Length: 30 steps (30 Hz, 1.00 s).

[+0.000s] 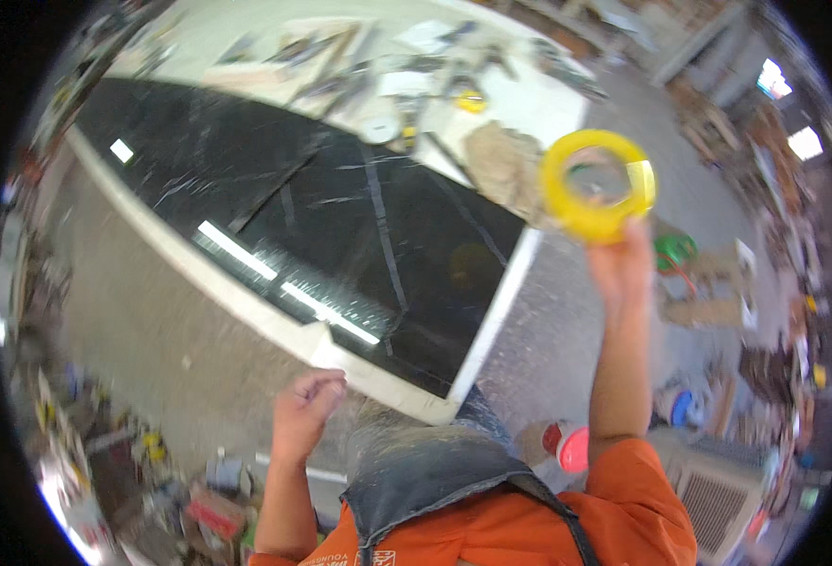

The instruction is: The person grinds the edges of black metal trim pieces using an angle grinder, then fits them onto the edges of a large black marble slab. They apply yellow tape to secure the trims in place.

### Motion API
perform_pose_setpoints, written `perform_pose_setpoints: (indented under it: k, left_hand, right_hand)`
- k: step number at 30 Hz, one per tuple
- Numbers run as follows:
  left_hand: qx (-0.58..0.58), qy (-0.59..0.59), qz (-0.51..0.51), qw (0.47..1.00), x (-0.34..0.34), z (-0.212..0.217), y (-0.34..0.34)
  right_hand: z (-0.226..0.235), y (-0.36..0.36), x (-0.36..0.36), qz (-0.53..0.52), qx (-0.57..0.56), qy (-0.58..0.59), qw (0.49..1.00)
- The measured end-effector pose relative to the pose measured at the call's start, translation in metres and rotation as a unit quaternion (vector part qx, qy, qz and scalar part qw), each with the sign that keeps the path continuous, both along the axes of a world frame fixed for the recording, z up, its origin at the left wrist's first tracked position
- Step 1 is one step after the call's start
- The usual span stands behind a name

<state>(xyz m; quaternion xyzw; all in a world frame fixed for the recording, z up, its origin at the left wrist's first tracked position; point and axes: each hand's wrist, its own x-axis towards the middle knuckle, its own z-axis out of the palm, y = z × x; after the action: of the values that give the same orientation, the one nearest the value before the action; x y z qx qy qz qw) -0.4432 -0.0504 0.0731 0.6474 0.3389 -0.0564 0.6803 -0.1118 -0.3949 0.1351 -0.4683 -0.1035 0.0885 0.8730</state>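
My right hand [621, 259] is raised to the right of the table, its fingers gripping the lower rim of a yellow roll of tape [555, 198]. The roll's round hole faces me. My left hand [310, 401] is at the table's near edge, with thumb and fingers pinched together. A small pale scrap [327, 351] shows just beyond those fingertips; whether they hold it is too blurred to tell. In front of me lies a glossy black slab [340, 245] with pale streaks and bright light reflections. A thin dark strip [279, 186] lies slantwise across it.
The white table edge [189, 259] borders the slab. Beyond are a brown cloth [503, 162], a white disc [379, 129], a yellow tape measure [470, 101] and several tools. A pink-rimmed bucket [574, 449] stands by my right elbow. Mixed clutter [218, 509] covers the floor lower left.
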Motion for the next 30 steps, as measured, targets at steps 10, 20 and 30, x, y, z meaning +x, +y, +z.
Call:
perform_pose_setpoints:
  k: [10,20,30]
  left_hand:
    - [-0.02,-0.181,-0.171,0.968,0.084,0.039,-0.011]
    - [0.156,-0.128,0.009,0.979,0.065,0.011,0.006]
    - [-0.266,-0.057,-0.077,0.959,0.056,0.038,-0.131]
  right_hand:
    - [0.013,-0.001,-0.193,0.017,-0.29,0.067,0.955]
    - [-0.022,-0.055,-0.213,0.047,-0.27,0.151,0.95]
    - [-0.022,-0.047,-0.211,0.204,-0.513,-0.039,0.833]
